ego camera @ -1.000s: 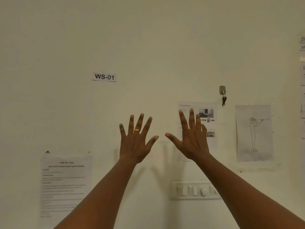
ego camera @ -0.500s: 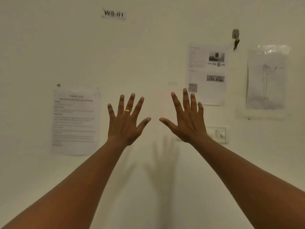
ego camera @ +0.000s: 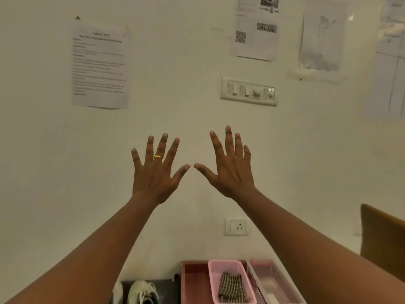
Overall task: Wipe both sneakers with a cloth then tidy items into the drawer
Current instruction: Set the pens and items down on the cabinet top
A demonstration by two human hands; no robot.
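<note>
Evidently, in the head view, nothing of the task is seen begun: the left hand (ego camera: 155, 172) and right hand (ego camera: 230, 170) are held up before the wall, fingers spread, nothing gripped. Below, a white sneaker (ego camera: 142, 291) is seen beside a second, half-hidden sneaker (ego camera: 118, 292). The checked cloth (ego camera: 232, 287) lies folded in a pink basket (ego camera: 213, 279). Wiping and tidying are judged wholly left.
</note>
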